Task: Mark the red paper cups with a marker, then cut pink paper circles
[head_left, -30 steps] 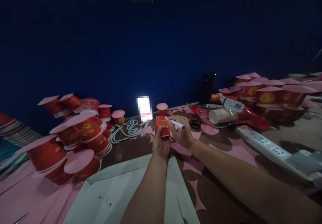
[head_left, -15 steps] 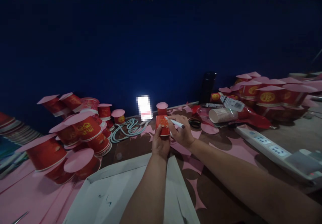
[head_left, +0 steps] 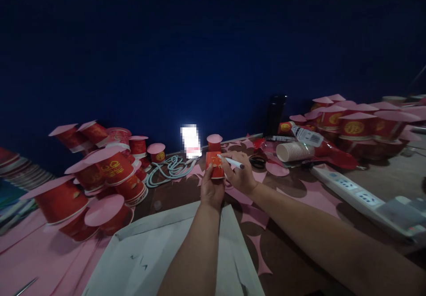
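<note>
A red paper cup [head_left: 215, 165] with gold print is held up at the middle of the view, and my left hand [head_left: 211, 191] is wrapped round its lower part. In my right hand [head_left: 241, 174] is a white marker pen [head_left: 233, 160], gripped between the fingers. Its tip end is at the cup's side; whether it touches cannot be made out. Just behind stands another red cup with a pink paper disc [head_left: 214, 139] on top. A white shallow box lid [head_left: 156, 251] lies under my left forearm.
Red cups with pink discs [head_left: 115, 165] stand stacked at left, more [head_left: 356, 125] at right. Pink paper scraps [head_left: 309, 198], a pale cable [head_left: 171, 169], scissors [head_left: 258, 162], a sleeve of cups [head_left: 294, 152], a dark bottle [head_left: 276, 114] and a power strip [head_left: 353, 189] lie around.
Almost nothing differs. Both hands hold the cup and the marker in nearly the same place, and the view has shifted very slightly.
</note>
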The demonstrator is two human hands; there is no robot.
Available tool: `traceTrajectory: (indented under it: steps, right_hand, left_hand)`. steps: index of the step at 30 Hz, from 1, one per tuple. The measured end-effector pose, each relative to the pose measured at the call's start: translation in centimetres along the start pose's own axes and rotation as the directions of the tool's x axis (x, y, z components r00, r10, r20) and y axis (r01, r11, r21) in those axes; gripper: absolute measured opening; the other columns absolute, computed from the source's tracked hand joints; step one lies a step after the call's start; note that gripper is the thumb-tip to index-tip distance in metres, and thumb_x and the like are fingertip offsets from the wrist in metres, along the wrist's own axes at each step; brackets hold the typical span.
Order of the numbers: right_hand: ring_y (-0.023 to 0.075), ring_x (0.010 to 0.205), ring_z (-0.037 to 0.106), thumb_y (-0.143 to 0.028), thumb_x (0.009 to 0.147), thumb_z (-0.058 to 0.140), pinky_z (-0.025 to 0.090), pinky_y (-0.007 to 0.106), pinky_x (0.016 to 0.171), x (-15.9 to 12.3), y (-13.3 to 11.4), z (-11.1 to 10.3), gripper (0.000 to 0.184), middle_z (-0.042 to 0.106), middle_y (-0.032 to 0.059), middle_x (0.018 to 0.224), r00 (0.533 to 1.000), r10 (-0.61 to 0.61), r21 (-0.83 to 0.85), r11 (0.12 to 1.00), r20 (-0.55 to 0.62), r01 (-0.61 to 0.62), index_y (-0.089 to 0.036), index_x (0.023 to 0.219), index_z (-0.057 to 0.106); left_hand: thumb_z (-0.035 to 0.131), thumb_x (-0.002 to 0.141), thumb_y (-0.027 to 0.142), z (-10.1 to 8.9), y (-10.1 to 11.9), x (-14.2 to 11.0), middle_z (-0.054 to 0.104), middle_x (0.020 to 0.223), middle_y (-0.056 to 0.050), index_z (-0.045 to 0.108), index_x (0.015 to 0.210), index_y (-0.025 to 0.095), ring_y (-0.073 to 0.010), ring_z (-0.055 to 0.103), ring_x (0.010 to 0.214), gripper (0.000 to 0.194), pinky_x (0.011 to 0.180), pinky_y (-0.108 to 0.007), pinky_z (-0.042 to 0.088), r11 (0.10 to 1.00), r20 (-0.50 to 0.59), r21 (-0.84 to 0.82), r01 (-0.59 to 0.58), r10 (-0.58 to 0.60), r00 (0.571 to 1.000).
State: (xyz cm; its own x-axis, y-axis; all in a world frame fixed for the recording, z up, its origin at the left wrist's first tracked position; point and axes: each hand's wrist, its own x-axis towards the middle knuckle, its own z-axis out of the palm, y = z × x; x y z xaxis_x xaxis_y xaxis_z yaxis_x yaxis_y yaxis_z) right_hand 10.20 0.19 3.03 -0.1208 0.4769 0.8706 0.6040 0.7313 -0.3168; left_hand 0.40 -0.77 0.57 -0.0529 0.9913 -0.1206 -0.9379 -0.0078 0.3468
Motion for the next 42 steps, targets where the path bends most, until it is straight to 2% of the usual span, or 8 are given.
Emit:
traceTrajectory:
  steps: [14,35,42]
  right_hand:
    - [0.0173,0.081,0.062,-0.023,0.086,0.05,0.038,0.035,0.08,-0.04,-0.2,-0.07,0.013,0.068,0.0041,0.086,1.0,0.012,-0.001,1.0,0.021,-0.012,-0.018,0.09,0.061]
    - [0.0178,0.078,0.062,-0.024,0.087,0.05,0.039,0.036,0.079,-0.08,-0.35,-0.1,0.013,0.068,0.0046,0.084,1.0,0.017,0.008,1.0,0.025,-0.018,-0.019,0.088,0.061]
    - [0.0194,0.078,0.061,-0.023,0.086,0.05,0.042,0.037,0.078,0.2,-0.36,-0.41,0.013,0.067,0.0055,0.083,0.995,0.057,0.034,0.998,-0.081,-0.054,-0.019,0.088,0.061]
  left_hand:
    - [0.056,0.08,0.017,-0.42,0.03,0.15,0.069,0.095,-0.007,0.063,0.097,0.012,-0.0144,0.065,0.087,0.02,0.085,-0.026,0.049,1.0,0.047,0.028,-0.006,0.005,0.999]
    - [0.058,0.079,0.016,-0.46,0.01,0.29,0.069,0.091,-0.006,0.064,0.097,0.012,-0.0138,0.065,0.085,0.019,0.085,-0.025,0.048,1.0,0.015,0.017,-0.012,0.012,1.0]
    - [0.058,0.077,0.013,-0.74,-0.1,0.55,0.069,0.091,-0.004,0.064,0.095,0.015,-0.0131,0.065,0.086,0.018,0.083,-0.025,0.05,0.998,0.016,0.019,-0.06,0.06,0.998]
